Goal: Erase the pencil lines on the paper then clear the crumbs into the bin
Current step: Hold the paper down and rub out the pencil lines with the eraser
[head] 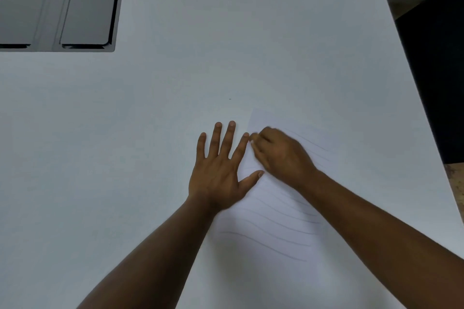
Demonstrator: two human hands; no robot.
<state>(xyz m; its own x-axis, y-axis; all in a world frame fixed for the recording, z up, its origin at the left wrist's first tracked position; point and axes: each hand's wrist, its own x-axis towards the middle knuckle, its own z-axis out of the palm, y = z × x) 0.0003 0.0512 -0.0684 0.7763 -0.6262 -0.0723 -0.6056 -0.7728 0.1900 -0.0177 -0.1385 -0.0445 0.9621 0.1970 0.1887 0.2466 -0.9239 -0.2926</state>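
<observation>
From the head view, your paper lay flat on the white table, near you and right of centre, turned at a slant so its far corner pointed away from you. It was white on white, and its edges were faint against the tabletop. Wavy pencil lines ran across the sheet, clearest on the near half; a few more showed on the far side, past your right wrist.

Your left hand lay flat on the paper's left edge, fingers straight and spread, thumb pointing right across the sheet, holding nothing. Your right hand sat on the far part of the paper with its fingers curled in tight, the knuckles facing the camera. Its fingertips were blurred and just beside your left index finger. A pale sliver showed at those fingertips, possibly an eraser, but I could not tell for sure what you were pinching, if anything.

Your right forearm crossed the sheet's right side and covered part of the lines there. The paper's near edge was hard to make out.

At the far left, a grey recessed panel was set into the table, cut off by the frame. At the right, past the table's edge, a dark shape stood beside it, also cut off.
</observation>
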